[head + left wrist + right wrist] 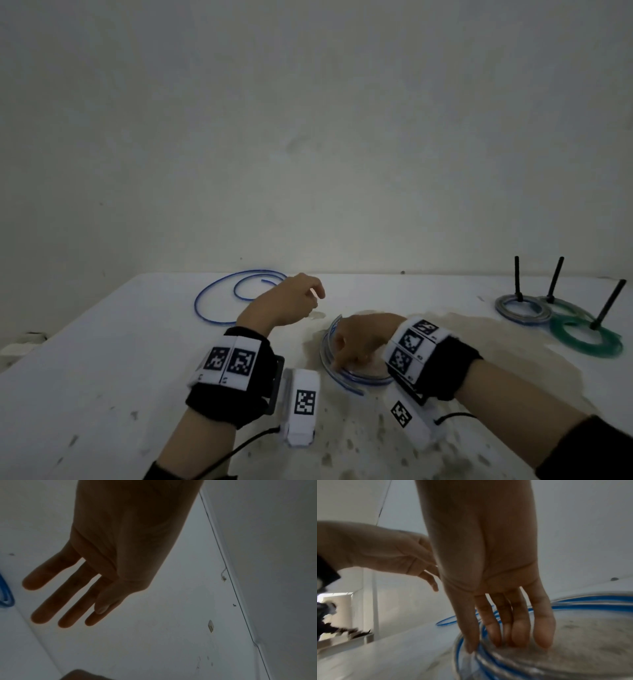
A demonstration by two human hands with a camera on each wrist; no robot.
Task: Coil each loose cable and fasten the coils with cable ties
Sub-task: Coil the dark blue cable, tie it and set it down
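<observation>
Blue-striped clear cable (346,371) coiled flat on the stained white table (102,359), wound in several turns right under the right hand (359,339). Thumb (469,639) planted on the outer turns at the coil's left edge, 4 fingers (520,634) set down inside the ring, tips pressing the tabletop just within the innermost loop. Fingers nearly straight and close together, pinning the coil rather than wrapped around it; whether thumb and forefinger nip a turn between them cannot tell. Right wrist angled down from the near right, palm facing the table, marker-covered wristband (416,349) above the coil's near side.

Left hand (291,301) raised above the table to the left of the coil and beyond it, touching nothing. From the left wrist view, its fingers (51,601) long, nearly straight and slightly spread, thumb tucked beside the forefinger; from the head view, fingertips drooping loosely. Holds no cable.

Second loose blue cable (236,294) lying in an open spiral at the far left of the table, just past the left hand, apart from the pinned coil.

At the far right, 3 finished coils (585,337), 1 bluish and 2 green, overlapping beside 3 black pegs (555,279)
</observation>
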